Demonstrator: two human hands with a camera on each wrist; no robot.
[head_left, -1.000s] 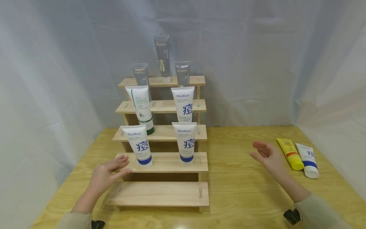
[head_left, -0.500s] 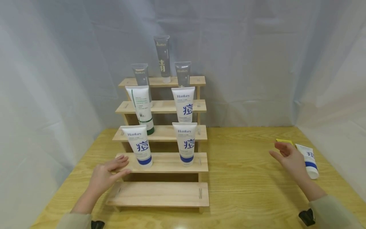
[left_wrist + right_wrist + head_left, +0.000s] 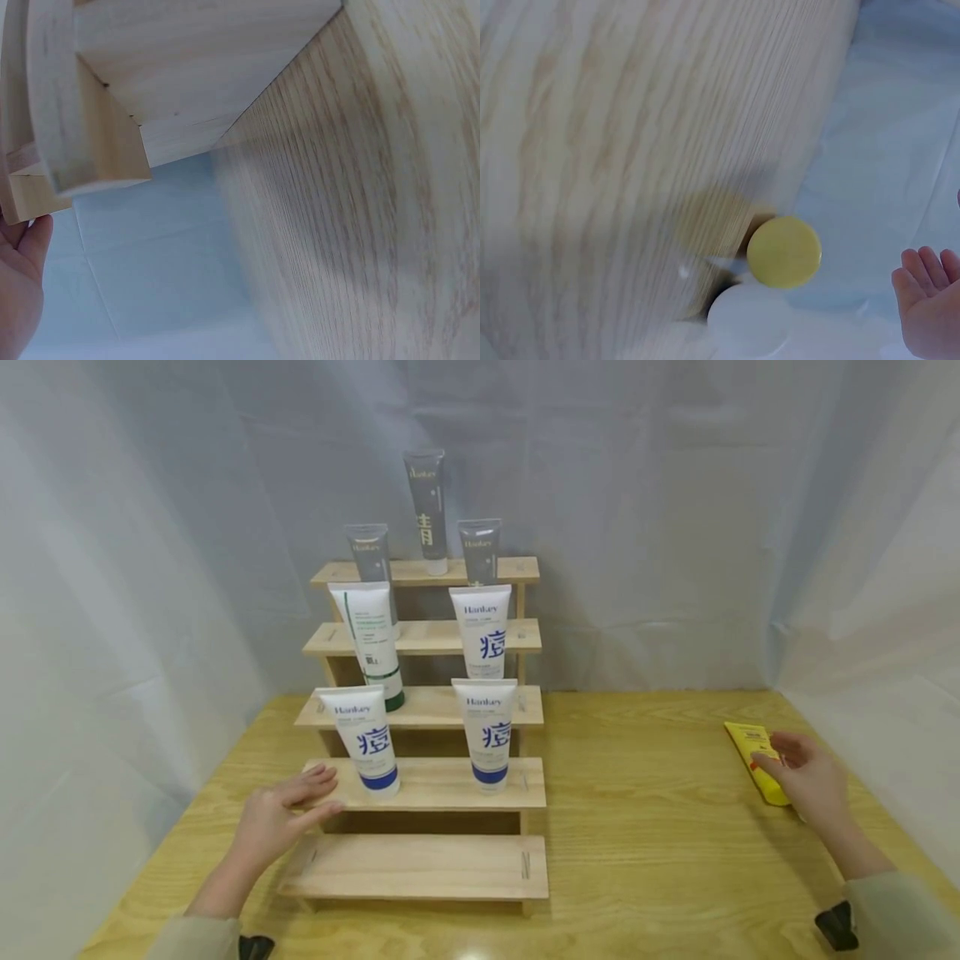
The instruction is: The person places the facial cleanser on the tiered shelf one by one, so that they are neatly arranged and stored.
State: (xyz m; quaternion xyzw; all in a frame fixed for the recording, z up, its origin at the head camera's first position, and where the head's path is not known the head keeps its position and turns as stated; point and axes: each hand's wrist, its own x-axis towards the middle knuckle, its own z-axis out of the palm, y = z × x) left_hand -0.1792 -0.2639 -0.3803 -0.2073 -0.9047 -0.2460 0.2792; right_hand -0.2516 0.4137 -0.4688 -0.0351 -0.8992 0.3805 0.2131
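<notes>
My left hand rests at the left end of a low shelf on the stepped wooden display stand; in the left wrist view its fingertips meet the board's end. Over at the right, my right hand hovers with spread, gently bent fingers and holds nothing. Partly behind its fingertips lies a yellow squeeze tube. The hand hides nearly all of a white tube in the head view; the right wrist view shows its white cap beside the yellow cap.
Two white tubes with blue bands stand on the shelf by my left hand. Higher steps bear a white-and-green tube, another white tube and several grey tubes. Pale curtains enclose the wooden table.
My right hand has moved rightward, past the yellow tube and over the white tube, which it now covers in the head view. The left hand has stayed in place on the stand.
</notes>
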